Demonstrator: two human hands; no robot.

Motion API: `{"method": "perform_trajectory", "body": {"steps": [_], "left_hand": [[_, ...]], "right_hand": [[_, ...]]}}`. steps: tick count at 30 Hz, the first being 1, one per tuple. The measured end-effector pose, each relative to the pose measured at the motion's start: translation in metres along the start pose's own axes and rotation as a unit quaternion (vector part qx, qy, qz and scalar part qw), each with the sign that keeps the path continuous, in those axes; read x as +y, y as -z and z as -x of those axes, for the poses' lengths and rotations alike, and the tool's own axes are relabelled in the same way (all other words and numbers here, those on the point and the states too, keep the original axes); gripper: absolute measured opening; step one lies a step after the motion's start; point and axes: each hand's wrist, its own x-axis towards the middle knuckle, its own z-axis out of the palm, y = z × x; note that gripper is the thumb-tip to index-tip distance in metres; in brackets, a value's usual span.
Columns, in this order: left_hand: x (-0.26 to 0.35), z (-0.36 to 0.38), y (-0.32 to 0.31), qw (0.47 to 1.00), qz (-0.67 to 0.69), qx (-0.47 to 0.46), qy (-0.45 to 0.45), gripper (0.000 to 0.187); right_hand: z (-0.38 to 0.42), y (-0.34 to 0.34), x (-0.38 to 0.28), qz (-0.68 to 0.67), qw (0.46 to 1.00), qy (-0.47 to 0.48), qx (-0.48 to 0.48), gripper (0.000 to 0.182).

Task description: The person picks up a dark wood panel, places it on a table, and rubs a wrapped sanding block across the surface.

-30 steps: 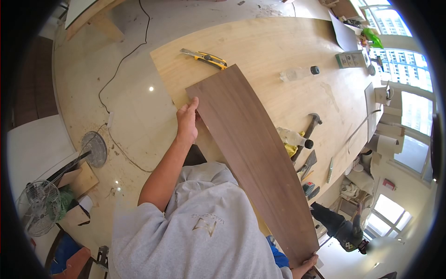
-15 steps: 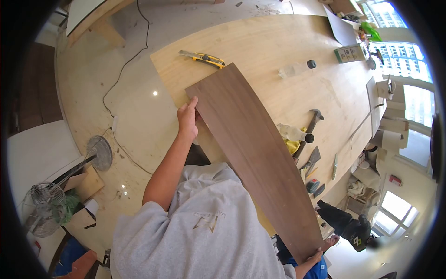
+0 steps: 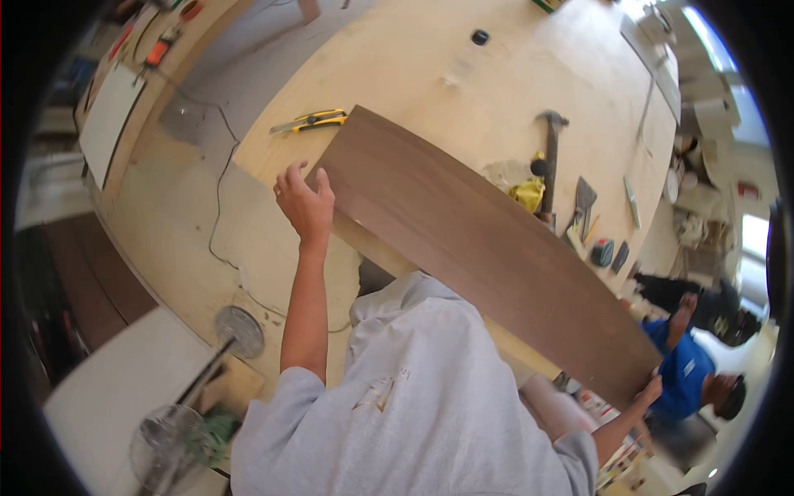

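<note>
A long brown wood-grain panel (image 3: 488, 248) lies slantwise over the pale wooden worktable (image 3: 413, 74), reaching past its near edge at the right. My left hand (image 3: 306, 202) is held just off the panel's left end, fingers spread and nothing in them. At the far right end, my right hand (image 3: 652, 388) grips the panel's edge. Beyond the left end lies a yellow-and-black utility knife (image 3: 313, 121).
Past the panel lie a hammer (image 3: 552, 157), a yellow cloth-like item (image 3: 528, 193), a scraper (image 3: 583, 202) and a tape measure (image 3: 602, 252). A person in blue (image 3: 686, 372) is at the right. A fan (image 3: 169, 438) stands lower left, with a cord (image 3: 219, 198) on the floor.
My left hand has let go of the panel's left end and opened. The view has turned, and the panel now lies flatter across it.
</note>
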Motion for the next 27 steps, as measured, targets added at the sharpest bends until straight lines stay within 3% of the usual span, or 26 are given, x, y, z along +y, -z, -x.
{"method": "perform_trajectory", "body": {"steps": [2,5,6,8,11,12,17,20,23,27], "left_hand": [[0.000,-0.023,-0.017,0.991,-0.009,-0.033,-0.131,0.034],[0.008,-0.049,-0.049,0.977,0.011,-0.101,-0.186,0.042],[0.008,-0.054,-0.057,0.977,0.017,-0.113,-0.180,0.042],[0.009,-0.060,-0.080,0.976,0.031,-0.136,-0.166,0.043],[0.011,-0.058,-0.092,0.979,-0.015,-0.146,-0.139,0.041],[0.011,-0.060,-0.094,0.978,-0.001,-0.150,-0.142,0.040],[0.011,-0.061,-0.084,0.976,0.054,-0.161,-0.139,0.038],[0.014,-0.064,-0.083,0.974,0.062,-0.208,-0.065,0.039],[-0.003,-0.065,-0.089,0.969,0.063,-0.190,-0.145,0.039],[-0.002,-0.068,-0.088,0.962,0.057,-0.227,-0.139,0.041]], "right_hand": [[-0.005,0.000,0.028,-0.003,0.999,-0.049,0.019,0.049],[-0.005,0.004,0.069,0.013,0.995,-0.084,0.049,0.049],[-0.009,0.010,0.099,0.025,0.996,-0.077,0.045,0.051],[0.016,-0.012,0.025,-0.027,0.993,0.002,0.112,0.040],[0.009,0.015,0.065,0.041,0.979,-0.192,0.055,0.040],[0.015,0.011,0.071,-0.067,0.967,-0.220,0.110,0.044],[0.045,-0.003,-0.030,-0.076,0.932,-0.315,0.163,0.047],[0.053,0.004,-0.021,-0.004,0.927,-0.347,0.144,0.050],[0.064,0.000,-0.016,-0.045,0.933,-0.326,0.148,0.046],[0.073,-0.003,-0.016,-0.116,0.922,-0.337,0.148,0.041]]}}
